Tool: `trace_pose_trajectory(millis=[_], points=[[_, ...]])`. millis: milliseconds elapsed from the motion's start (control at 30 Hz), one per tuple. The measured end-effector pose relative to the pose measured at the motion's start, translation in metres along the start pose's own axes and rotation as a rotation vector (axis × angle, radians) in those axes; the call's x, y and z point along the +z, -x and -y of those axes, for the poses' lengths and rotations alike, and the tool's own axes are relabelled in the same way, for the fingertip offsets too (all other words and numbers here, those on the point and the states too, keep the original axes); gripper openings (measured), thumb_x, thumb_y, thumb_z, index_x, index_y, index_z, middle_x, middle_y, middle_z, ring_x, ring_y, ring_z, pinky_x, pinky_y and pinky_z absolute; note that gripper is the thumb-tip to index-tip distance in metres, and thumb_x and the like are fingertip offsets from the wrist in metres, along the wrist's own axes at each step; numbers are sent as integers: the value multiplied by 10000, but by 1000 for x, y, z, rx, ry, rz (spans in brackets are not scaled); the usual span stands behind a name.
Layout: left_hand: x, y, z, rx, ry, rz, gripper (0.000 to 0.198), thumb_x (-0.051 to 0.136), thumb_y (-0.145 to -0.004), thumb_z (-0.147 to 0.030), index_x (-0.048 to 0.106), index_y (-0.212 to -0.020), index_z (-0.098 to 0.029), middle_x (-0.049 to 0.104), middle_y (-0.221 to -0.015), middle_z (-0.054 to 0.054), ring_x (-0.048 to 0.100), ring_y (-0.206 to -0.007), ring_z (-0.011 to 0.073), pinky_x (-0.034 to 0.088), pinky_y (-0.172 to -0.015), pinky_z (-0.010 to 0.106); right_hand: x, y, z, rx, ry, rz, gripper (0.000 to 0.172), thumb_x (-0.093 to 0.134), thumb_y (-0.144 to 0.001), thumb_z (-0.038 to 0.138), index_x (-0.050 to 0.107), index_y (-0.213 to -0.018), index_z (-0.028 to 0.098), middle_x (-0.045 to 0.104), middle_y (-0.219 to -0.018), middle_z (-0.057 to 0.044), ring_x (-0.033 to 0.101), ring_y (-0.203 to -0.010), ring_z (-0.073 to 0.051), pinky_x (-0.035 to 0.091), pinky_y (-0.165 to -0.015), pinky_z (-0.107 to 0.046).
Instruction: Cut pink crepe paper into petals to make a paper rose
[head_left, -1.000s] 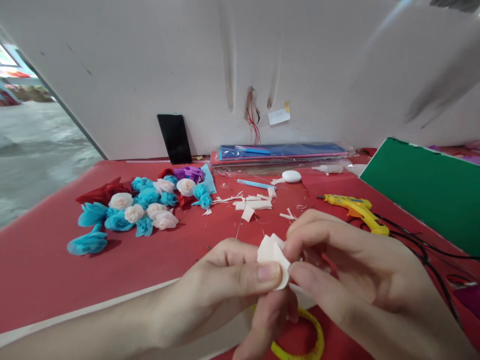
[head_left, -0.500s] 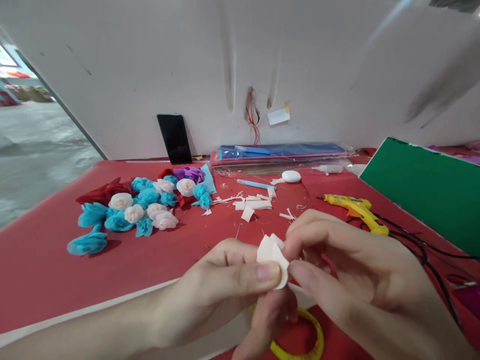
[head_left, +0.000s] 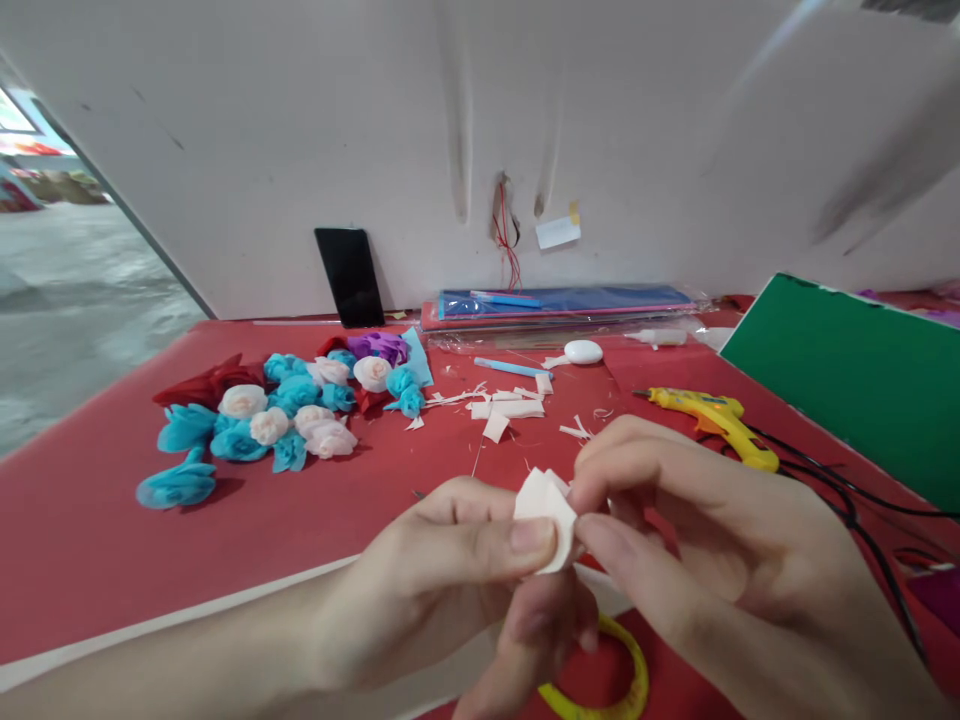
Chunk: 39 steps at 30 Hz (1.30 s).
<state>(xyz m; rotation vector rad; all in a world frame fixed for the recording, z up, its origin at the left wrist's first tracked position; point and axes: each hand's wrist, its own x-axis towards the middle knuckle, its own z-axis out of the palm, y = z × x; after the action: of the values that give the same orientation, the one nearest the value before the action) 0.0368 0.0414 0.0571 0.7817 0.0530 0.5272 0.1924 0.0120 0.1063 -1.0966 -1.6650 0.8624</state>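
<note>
My left hand [head_left: 442,570] and my right hand [head_left: 697,530] meet low in the middle of the view. Both pinch a small folded piece of white paper [head_left: 546,505] between thumbs and fingertips, just above the red table [head_left: 105,520]. A yellow ring [head_left: 607,690] lies under my hands, partly hidden by my fingers.
A heap of blue, white, red and purple paper flowers [head_left: 277,410] lies at the left. White paper scraps [head_left: 506,405] are strewn in the middle. A yellow glue gun [head_left: 712,420] with a black cord lies right, beside a green board [head_left: 855,370]. A black phone [head_left: 349,275] leans on the wall.
My left thumb has shifted slightly up over the white paper, and the fingers below have moved a little. The rest stays the same.
</note>
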Motion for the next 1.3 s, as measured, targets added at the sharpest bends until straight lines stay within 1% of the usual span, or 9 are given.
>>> trace_pose_trajectory(millis=[67, 133, 300, 433, 633, 867, 1000, 1200, 1300], points=[[1, 0, 1, -1, 22, -34, 331, 408, -897, -283, 510, -610, -155, 386, -316, -55, 330, -325, 96, 226, -384, 214, 0, 1, 1, 29, -7, 4, 163, 549, -731, 56, 598, -638, 180, 567, -612, 39, 584, -601, -74, 498, -592, -151], [2, 0, 2, -7, 27, -48, 325, 416, -888, -277, 503, -600, -154, 383, -314, -58, 319, -325, 92, 231, -406, 216, 1, 2, -1, 32, -12, 15, 149, 546, -735, 86, 602, -636, 183, 575, -621, 28, 585, -587, -90, 496, -557, -177], [0, 0, 5, 7, 63, -1, 346, 382, -896, -273, 511, -601, -147, 398, -316, -50, 313, -315, 91, 236, -394, 208, 3, 2, -12, -104, -13, -21, 148, 553, -727, 94, 610, -645, 204, 573, -601, 37, 560, -506, -78, 440, -416, -150], [-3, -3, 4, -22, 56, -6, 335, 407, -885, -291, 509, -599, -149, 393, -316, -47, 314, -325, 94, 242, -411, 219, 3, 3, -8, -132, 28, -30, 150, 564, -707, 68, 596, -626, 190, 558, -586, 39, 529, -489, -65, 425, -410, -142], [-3, -2, 4, -49, 41, -11, 328, 399, -888, -287, 525, -619, -149, 397, -330, -51, 335, -323, 101, 256, -426, 223, 7, 5, 3, -41, 91, -94, 163, 556, -677, 16, 566, -601, 160, 487, -581, 43, 465, -493, -51, 397, -432, -148], [-2, 0, 5, -49, 80, -22, 331, 417, -887, -293, 538, -620, -140, 408, -337, -53, 325, -331, 91, 286, -465, 209, 8, 0, -3, -106, 69, -86, 161, 537, -658, 30, 548, -581, 170, 481, -552, 46, 457, -458, -48, 379, -383, -128], [-5, -1, 5, -64, 84, -8, 320, 417, -888, -285, 539, -630, -138, 427, -343, -46, 334, -322, 89, 309, -488, 204, 7, 2, -4, -68, 132, -88, 181, 544, -652, 5, 546, -571, 167, 466, -548, 51, 444, -462, -43, 388, -407, -127], [-6, -1, 8, -30, 67, 21, 328, 389, -893, -270, 530, -627, -142, 419, -333, -44, 346, -312, 93, 308, -474, 203, 5, 0, -12, -217, 70, -68, 154, 532, -651, 37, 541, -570, 168, 475, -528, 51, 437, -414, -33, 374, -351, -93], [-3, 0, 5, -68, 59, -20, 321, 426, -882, -291, 528, -613, -148, 412, -332, -48, 328, -310, 88, 291, -464, 212, 6, -1, -8, -135, 102, -75, 159, 517, -644, 26, 534, -562, 162, 467, -533, 49, 444, -427, -36, 381, -367, -104]])
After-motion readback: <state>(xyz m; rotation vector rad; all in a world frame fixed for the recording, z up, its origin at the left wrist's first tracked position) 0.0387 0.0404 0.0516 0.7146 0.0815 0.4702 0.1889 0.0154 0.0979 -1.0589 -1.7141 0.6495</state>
